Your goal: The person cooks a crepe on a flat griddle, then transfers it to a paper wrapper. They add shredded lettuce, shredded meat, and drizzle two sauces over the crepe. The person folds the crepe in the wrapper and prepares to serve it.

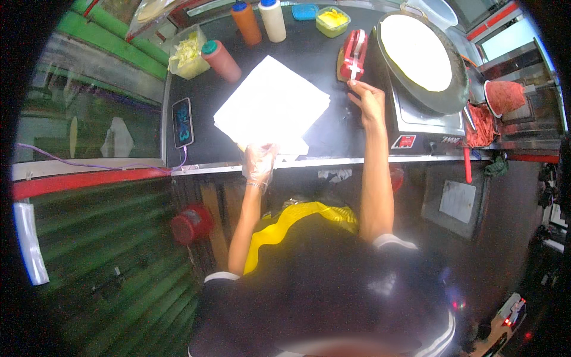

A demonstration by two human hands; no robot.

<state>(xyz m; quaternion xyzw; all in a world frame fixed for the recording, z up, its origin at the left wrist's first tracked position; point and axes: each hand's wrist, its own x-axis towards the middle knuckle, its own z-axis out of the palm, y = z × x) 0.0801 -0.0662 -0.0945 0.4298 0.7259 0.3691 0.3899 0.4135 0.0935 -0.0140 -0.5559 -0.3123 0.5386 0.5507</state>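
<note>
White paper sheets lie stacked on the black counter, turned cornerwise to me. My left hand, in a clear plastic glove, is closed on the near corner of the paper, where a small folded bit shows. A red tape dispenser with a pale strip along it stands to the right of the paper. At its near end my bare right hand has thumb and forefinger pinched on what looks like the tape's end, with the other fingers loosely bent.
A pale round flatbread lies on a round griddle at the right. Along the back stand sauce bottles and a tub of yellow food. A shredded-vegetable tub and a phone with its cable sit left.
</note>
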